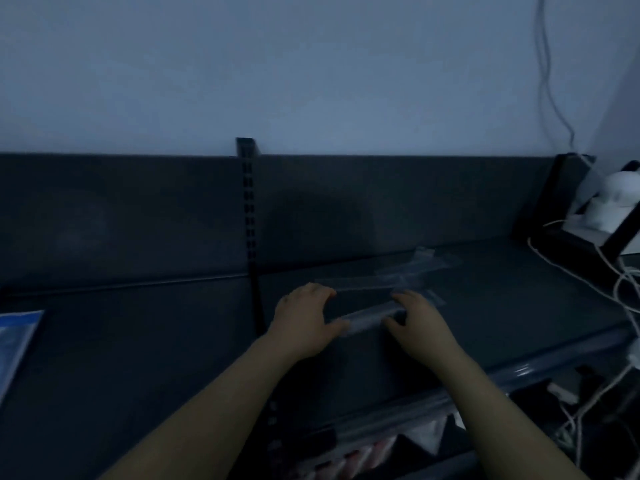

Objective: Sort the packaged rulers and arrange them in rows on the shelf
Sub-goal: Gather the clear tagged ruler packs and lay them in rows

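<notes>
As the left hand (304,320) and right hand (419,323) pinch a packaged ruler (367,315), more rulers (391,271) seemingly lie behind.

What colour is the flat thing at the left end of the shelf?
Light blue. The flat thing shows at the head view's left edge.

Shop: slotted upright (250,202), dark gondola shelf (485,306).

Dark shelf (138,341), left hand (304,320), right hand (422,323), apparently pinching one clear packaged ruler (370,315), more packets (398,271) behind
</notes>
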A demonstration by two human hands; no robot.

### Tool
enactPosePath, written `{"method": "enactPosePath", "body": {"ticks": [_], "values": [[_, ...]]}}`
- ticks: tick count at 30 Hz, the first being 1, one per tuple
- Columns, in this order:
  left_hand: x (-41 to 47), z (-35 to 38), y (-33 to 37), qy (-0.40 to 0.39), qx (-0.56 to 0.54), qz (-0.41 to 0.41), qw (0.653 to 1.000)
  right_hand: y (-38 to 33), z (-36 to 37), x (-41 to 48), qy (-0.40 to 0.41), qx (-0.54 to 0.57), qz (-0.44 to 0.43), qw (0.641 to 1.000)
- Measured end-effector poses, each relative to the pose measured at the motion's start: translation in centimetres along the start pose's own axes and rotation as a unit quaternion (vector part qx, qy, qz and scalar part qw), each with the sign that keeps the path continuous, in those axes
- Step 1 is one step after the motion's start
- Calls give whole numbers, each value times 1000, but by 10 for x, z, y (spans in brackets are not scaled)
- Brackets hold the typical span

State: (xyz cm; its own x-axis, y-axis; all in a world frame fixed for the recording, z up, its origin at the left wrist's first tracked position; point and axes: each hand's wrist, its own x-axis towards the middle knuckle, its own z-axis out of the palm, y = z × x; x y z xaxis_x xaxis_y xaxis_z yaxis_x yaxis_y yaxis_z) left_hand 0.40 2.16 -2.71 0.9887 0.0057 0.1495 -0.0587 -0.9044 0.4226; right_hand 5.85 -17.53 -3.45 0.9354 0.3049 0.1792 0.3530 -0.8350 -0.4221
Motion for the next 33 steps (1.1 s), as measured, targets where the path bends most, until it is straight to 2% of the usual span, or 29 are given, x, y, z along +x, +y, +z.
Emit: {"method": "enactPosePath", "body": {"ticks": [3, 7, 9, 11, 14, 17, 19, 21, 24, 26, 29, 33], "values": [[37, 27, 17, -60, 92, -16, 994, 45, -9, 12, 5, 10, 12, 1000], [77, 46, 19, -80, 114, -62, 988, 80, -20, 34, -52, 27, 49, 997], [89, 51, 18, -76, 111, -73, 988, 89, -24, 51, -79, 56, 42, 994], [93, 58, 15, -52, 91, -78, 991, 97, -27, 70, -83, 68, 24, 994], [94, 66, 9, 38, 51, -67, 996, 106, -28, 95, -84, 60, 9, 995], [93, 68, 4, 105, 22, -64, 992, 116, -19, 114, -77, -40, -45, 995], [93, 69, 4, 124, 24, -74, 989, 119, -14, 122, -77, -113, -77, 988], [94, 71, 3, 135, 27, -83, 987, 120, -12, 126, -75, -133, -95, 984], [96, 72, 3, 152, 20, -96, 983, 120, -12, 125, -30, -132, -79, 988], [95, 73, 0, 177, 17, -106, 978, 119, -13, 121, 13, -171, -52, 984], [92, 73, -3, 220, 6, -123, 968, 119, -17, 113, 35, -231, -27, 972], [90, 69, 2, 228, 17, -137, 964, 124, -27, 96, 58, -218, -15, 974]]}}
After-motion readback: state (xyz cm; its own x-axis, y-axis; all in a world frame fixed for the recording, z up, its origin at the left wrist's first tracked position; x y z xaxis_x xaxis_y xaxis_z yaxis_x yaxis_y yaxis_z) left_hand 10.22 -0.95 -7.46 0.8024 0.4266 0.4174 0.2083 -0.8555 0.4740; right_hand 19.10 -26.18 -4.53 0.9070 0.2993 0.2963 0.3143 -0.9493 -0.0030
